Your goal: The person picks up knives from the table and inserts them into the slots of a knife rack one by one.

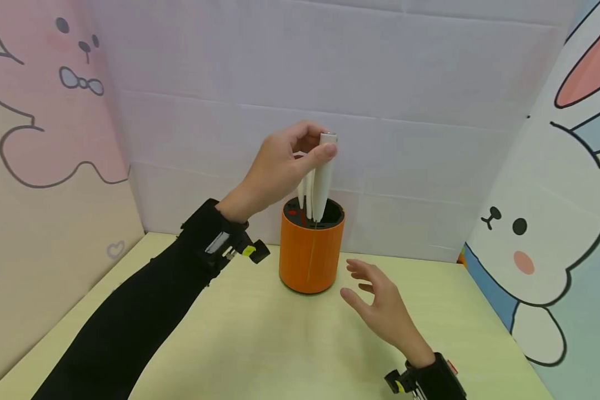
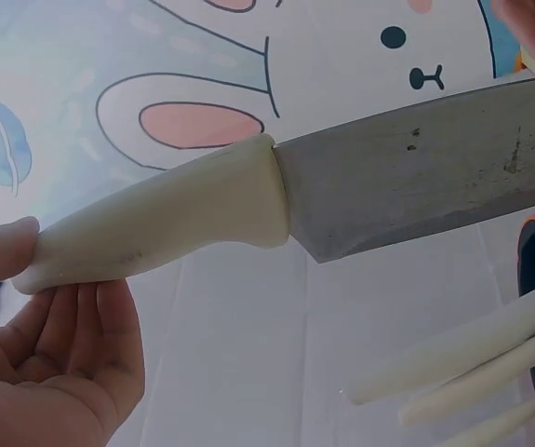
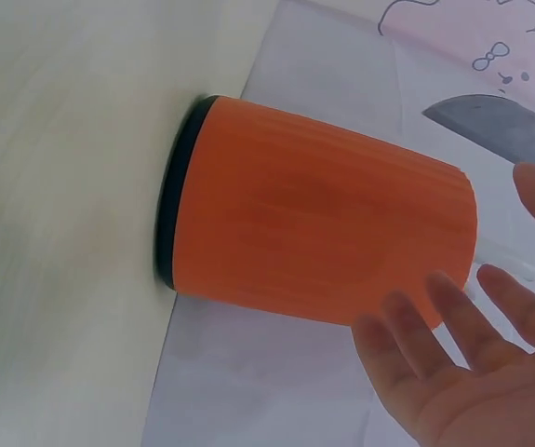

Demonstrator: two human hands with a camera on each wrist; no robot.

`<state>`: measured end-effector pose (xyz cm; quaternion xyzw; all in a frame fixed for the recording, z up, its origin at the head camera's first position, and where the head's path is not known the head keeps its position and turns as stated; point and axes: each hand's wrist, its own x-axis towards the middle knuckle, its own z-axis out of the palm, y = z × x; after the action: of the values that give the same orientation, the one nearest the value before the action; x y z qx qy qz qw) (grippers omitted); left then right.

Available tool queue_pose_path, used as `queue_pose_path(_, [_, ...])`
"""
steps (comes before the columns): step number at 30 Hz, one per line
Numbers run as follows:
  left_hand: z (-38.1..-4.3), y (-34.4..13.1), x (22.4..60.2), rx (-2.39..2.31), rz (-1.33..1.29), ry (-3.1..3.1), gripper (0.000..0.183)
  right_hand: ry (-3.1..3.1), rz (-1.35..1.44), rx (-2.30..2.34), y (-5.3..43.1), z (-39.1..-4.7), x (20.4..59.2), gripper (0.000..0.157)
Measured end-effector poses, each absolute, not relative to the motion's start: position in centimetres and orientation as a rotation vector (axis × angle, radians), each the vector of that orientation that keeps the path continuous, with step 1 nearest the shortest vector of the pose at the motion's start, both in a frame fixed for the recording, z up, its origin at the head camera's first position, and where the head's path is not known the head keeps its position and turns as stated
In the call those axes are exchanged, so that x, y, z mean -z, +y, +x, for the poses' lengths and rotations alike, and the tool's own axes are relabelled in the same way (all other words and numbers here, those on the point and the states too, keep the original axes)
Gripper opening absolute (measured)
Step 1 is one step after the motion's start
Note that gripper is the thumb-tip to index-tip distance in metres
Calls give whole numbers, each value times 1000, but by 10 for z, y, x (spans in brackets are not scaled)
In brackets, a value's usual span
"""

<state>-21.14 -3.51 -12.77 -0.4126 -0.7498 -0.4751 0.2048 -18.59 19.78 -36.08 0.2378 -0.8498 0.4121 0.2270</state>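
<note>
My left hand pinches the butt end of a white-handled kitchen knife between thumb and fingers. Its broad steel blade, with dark specks, is out of the orange knife block and points downward in front of it. In the right wrist view the blade's tip shows beside the block. Several other white knife handles stick out of the block's dark slotted top. Below and right of the block, my right hand hangs with fingers spread and slightly bent, holding nothing.
The block stands on a pale yellow table, near the white back wall. A side wall with a pink bear print rises at left, another with a white rabbit print at right.
</note>
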Motion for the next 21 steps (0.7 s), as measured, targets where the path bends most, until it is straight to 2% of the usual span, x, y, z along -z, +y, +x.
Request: queue_pose_path(21, [-239,-42,75,1524,-1066,-2032,19,-2451,642,-950,219,-190,392,54])
